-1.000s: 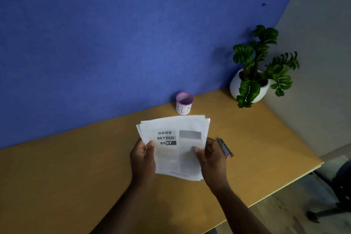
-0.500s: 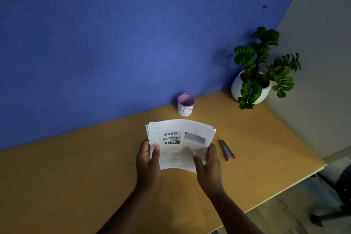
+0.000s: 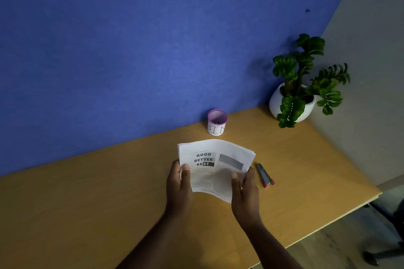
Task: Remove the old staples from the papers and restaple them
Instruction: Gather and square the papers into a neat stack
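Observation:
A small stack of white papers (image 3: 215,167), printed "GOOD BETTER BEST" on top, is held above the wooden desk (image 3: 87,199). My left hand (image 3: 178,185) grips its left edge, thumb on the front. My right hand (image 3: 246,192) grips its lower right edge. The sheets bow upward between the two hands. A slim grey tool with pink tips (image 3: 265,175) lies flat on the desk just right of my right hand. No staple is visible on the papers.
A small purple-rimmed mesh cup marked "BIN" (image 3: 216,122) stands against the blue wall behind the papers. A potted green plant in a white pot (image 3: 295,94) sits at the far right corner. The desk's edge runs diagonally at right, with a chair base (image 3: 384,236) below.
The papers and both hands have moved away from me and lower toward the desk. The sheets, earlier fanned apart, are squared together and bowed.

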Demonstrator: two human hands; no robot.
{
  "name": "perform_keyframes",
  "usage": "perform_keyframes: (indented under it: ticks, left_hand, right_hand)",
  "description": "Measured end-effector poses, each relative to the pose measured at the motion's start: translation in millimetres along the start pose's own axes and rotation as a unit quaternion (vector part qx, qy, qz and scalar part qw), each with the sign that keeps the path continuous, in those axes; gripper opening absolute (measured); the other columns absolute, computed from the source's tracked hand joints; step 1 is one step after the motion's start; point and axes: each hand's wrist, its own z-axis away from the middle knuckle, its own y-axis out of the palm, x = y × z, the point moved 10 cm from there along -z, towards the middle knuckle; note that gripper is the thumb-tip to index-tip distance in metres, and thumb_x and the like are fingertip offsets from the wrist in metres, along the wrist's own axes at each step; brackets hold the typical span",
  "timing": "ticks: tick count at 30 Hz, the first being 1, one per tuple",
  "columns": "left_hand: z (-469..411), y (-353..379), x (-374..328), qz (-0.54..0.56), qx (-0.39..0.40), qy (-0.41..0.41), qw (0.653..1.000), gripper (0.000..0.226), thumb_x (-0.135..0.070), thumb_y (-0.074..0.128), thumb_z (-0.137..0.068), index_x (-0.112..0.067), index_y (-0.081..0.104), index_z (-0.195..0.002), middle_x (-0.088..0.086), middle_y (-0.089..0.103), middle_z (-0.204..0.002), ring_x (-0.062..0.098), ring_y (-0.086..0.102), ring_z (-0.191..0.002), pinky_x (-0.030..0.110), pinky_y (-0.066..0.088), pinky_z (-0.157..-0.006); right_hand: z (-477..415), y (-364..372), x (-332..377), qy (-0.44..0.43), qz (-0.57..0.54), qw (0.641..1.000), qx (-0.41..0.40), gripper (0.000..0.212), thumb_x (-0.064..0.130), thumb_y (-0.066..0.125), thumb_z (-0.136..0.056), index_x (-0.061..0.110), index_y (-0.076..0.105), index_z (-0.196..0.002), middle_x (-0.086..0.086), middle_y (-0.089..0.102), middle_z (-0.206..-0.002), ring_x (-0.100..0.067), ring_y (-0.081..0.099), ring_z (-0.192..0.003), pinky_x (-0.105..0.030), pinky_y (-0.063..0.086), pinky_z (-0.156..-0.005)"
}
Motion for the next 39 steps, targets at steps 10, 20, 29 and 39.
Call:
perform_keyframes:
  ticks: [10, 20, 29, 39]
  left_hand:
    - [-1.3, 11.6, -13.1, 0.008, 0.015, 0.001, 1.0, 0.024, -0.028, 0.044, -0.104, -0.018, 0.064, -0.097, 0.001, 0.079, -0.093, -0.002, 0.071, -0.077, 0.017, 0.054, -0.067]
    - [-36.2, -26.4, -71.8, 0.049, -0.074, 0.023, 0.996, 0.026, -0.009, 0.064, -0.107, -0.028, 0.08, -0.099, 0.005, 0.084, -0.085, 0.003, 0.067, -0.072, 0.024, 0.055, -0.067]
    - [-7.6, -12.2, -97.7, 0.053, 0.02, 0.009, 0.998, 0.024, -0.024, 0.064, -0.1, -0.025, 0.087, -0.106, -0.003, 0.088, -0.094, 0.011, 0.078, -0.086, 0.031, 0.062, -0.079]
    - [12.0, -9.1, -130.2, 0.007, 0.042, 0.085, 0.995, 0.031, -0.026, 0.06, -0.101, -0.037, 0.085, -0.116, -0.026, 0.084, -0.109, -0.005, 0.078, -0.099, 0.012, 0.057, -0.084]
  right_hand:
    - [-20.7, -10.9, 12.3, 0.007, 0.066, 0.996, -0.056, 0.034, 0.018, 0.045, -0.108, 0.048, 0.047, -0.093, 0.033, 0.056, -0.085, 0.009, 0.054, -0.076, -0.008, 0.044, -0.061]
    - [-27.6, -18.1, 23.6, 0.029, 0.057, 0.998, 0.006, 0.022, 0.032, 0.049, -0.109, 0.032, 0.05, -0.086, 0.025, 0.061, -0.078, 0.002, 0.055, -0.069, -0.017, 0.042, -0.056]
    - [-44.0, -19.2, 151.7, -0.157, 0.247, 0.956, -0.01, 0.044, 0.037, 0.055, -0.104, 0.016, 0.064, -0.141, -0.004, 0.065, -0.146, -0.024, 0.059, -0.135, -0.051, 0.042, -0.112]
    - [-47.3, 13.7, 176.1, -0.198, 0.302, 0.926, 0.11, 0.028, 0.031, 0.056, -0.107, 0.026, 0.073, -0.13, 0.006, 0.08, -0.107, -0.02, 0.07, -0.097, -0.042, 0.046, -0.093]
